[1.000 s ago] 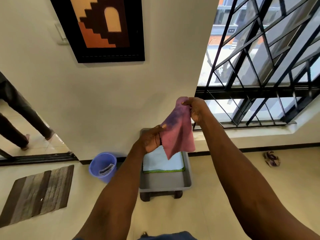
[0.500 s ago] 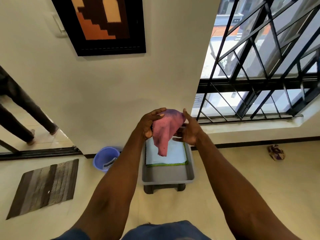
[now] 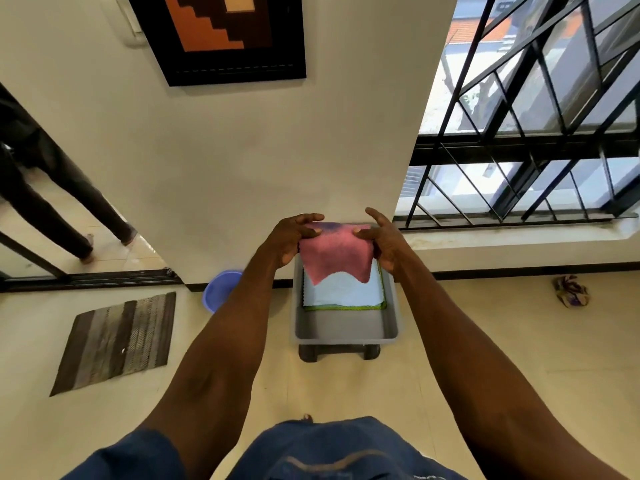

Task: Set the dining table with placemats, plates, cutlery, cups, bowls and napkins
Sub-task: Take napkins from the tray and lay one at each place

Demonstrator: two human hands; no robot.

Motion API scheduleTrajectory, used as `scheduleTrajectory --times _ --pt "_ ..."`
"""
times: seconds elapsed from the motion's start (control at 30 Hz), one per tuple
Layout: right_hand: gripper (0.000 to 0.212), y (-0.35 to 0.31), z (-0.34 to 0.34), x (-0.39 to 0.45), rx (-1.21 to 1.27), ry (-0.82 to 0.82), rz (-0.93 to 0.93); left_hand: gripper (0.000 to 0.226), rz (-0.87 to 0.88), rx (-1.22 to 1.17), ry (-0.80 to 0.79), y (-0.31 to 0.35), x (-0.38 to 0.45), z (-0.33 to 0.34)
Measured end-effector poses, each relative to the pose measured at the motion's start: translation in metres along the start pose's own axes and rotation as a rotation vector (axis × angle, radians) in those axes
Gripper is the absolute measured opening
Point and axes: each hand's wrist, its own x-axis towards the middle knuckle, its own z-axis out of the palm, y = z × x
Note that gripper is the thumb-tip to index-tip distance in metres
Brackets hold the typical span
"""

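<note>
While both arms reach to 12 o'clock, left hand (image 3: 289,239) and right hand (image 3: 386,242) pinch the pink napkin's (image 3: 334,256) top corners. It hangs spread above the grey bin (image 3: 346,329), over a white folded cloth (image 3: 343,289).

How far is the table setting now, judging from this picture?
Early stage. Done: nothing laid; no dining table is in view. In hand: left hand and right hand hold a pink napkin over the grey tub, where folded cloths lie. Left: placemats, plates, cutlery, cups, bowls.
</note>
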Motion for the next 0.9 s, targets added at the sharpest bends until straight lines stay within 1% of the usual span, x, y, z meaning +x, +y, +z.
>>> scheduleTrajectory --times 0.13,0.3,0.43,0.53,0.6,0.7,0.8,0.83,0.9 --pt "0.046 0.001 -0.004 0.006 -0.042 -0.008 0.014 0.038 0.002 -0.001 0.030 -0.004 0.001 -0.003" --pt "0.028 0.004 -0.004 -0.005 -0.075 0.070 -0.007 0.043 0.001 0.017 0.067 -0.010 0.005 -0.006" --pt "0.032 0.008 -0.009 -0.004 -0.133 0.071 -0.048 0.048 0.018 0.079 0.085 -0.014 0.005 -0.007" --pt "0.035 0.008 -0.011 -0.002 -0.234 0.111 -0.087 0.044 0.088 0.171 0.128 -0.015 0.006 -0.003" --pt "0.032 0.006 -0.012 -0.001 -0.324 0.156 -0.118 0.039 0.139 0.231 0.161 -0.016 0.008 -0.001" --pt "0.020 0.001 -0.011 0.000 -0.476 0.204 -0.184 0.030 0.187 0.274 0.215 -0.017 0.011 0.000" --pt "0.006 -0.002 -0.012 0.000 -0.570 0.243 -0.244 0.025 0.195 0.276 0.212 -0.015 0.013 -0.001" --pt "0.005 -0.004 -0.012 0.000 -0.584 0.248 -0.261 0.024 0.203 0.281 0.202 -0.014 0.012 0.000" --pt "0.014 -0.005 -0.013 -0.001 -0.589 0.256 -0.274 0.020 0.210 0.304 0.185 -0.010 0.011 0.000"
